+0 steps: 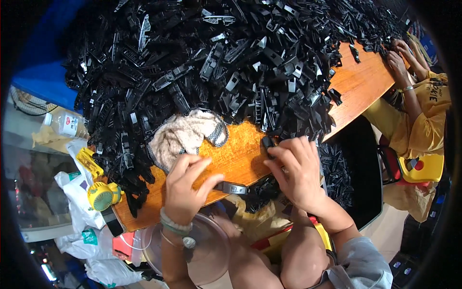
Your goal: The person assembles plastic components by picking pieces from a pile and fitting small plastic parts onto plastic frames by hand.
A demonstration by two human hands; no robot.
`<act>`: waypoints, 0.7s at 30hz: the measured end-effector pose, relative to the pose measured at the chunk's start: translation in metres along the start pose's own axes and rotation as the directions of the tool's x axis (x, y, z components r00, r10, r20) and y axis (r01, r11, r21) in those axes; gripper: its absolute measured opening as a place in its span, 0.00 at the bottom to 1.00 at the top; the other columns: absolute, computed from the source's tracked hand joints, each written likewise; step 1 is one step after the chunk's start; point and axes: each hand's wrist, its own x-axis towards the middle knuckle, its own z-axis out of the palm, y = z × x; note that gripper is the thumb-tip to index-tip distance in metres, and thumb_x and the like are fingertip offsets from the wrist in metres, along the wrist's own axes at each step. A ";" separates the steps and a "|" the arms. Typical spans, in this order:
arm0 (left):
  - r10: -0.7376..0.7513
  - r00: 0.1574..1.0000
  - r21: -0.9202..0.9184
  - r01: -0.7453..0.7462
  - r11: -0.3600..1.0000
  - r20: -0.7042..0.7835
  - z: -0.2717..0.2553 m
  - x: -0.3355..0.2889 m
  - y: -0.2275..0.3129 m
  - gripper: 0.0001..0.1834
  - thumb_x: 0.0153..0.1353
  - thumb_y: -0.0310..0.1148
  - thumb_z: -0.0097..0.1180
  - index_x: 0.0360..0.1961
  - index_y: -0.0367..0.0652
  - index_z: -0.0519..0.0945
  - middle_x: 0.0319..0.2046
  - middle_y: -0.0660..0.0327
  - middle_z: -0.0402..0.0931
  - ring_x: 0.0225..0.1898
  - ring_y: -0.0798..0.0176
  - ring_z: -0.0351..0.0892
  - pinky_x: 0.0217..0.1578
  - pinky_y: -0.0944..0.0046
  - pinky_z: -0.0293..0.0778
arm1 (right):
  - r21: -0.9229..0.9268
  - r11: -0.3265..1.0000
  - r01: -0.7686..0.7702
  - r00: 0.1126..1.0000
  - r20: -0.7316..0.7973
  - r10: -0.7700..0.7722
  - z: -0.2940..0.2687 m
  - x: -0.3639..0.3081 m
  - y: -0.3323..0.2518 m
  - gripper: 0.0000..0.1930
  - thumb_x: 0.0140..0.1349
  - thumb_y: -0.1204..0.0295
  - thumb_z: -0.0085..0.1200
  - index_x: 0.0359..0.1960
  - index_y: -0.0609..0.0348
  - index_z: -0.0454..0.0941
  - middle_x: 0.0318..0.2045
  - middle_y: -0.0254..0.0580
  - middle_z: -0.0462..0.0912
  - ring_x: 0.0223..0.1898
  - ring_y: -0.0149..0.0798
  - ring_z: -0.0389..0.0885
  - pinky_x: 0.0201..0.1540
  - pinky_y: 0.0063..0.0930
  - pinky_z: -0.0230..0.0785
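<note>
My left hand point(185, 189) hovers over the front edge of the wooden table point(236, 161), thumb and forefinger apart and nothing between them. Close to its thumb, a dark grey moulded plastic part point(234, 188) lies at the table edge. My right hand point(299, 172) is curved over the table's right side, with a gap between its thumb and forefinger. A small black piece point(268, 141) is beside the fingertips; whether they touch it I cannot tell. Behind both hands a crumpled pale cloth point(185, 135) with a checked border rests against the heap of black plastic parts point(192, 72).
A black bin point(361, 178) holding dark parts stands at the right. Another person's hands point(398, 60) are at the table's far right end. Left of me are a yellow handheld fan point(104, 195), white bags point(72, 178) and a clear jar point(67, 124). A translucent tub point(211, 250) sits below.
</note>
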 end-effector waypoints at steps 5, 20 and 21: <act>0.167 0.959 0.169 -0.130 0.977 -0.228 0.023 0.070 0.003 0.14 0.52 0.24 0.67 0.40 0.34 0.79 0.36 0.53 0.74 0.38 0.49 0.76 0.38 0.56 0.74 | -0.130 0.991 0.034 0.999 -0.032 -0.038 0.019 0.002 -0.003 0.13 0.48 0.75 0.65 0.37 0.56 0.77 0.42 0.41 0.74 0.40 0.45 0.70 0.40 0.40 0.60; 0.260 0.964 0.446 -0.207 0.871 -0.059 0.005 0.157 -0.004 0.26 0.52 0.15 0.52 0.53 0.49 0.79 0.38 0.53 0.72 0.36 0.49 0.79 0.38 0.54 0.76 | 0.757 0.628 -0.182 0.960 0.276 -0.055 0.016 0.013 -0.012 0.11 0.55 0.81 0.59 0.40 0.63 0.76 0.34 0.45 0.77 0.36 0.47 0.78 0.39 0.35 0.72; 0.255 0.965 0.447 -0.202 0.871 -0.061 0.002 0.160 -0.005 0.26 0.52 0.15 0.52 0.53 0.49 0.79 0.38 0.53 0.72 0.36 0.49 0.79 0.38 0.54 0.76 | 0.701 0.637 -0.320 0.932 0.353 0.080 0.013 0.014 -0.017 0.13 0.55 0.81 0.59 0.43 0.63 0.76 0.36 0.45 0.77 0.35 0.47 0.78 0.38 0.35 0.73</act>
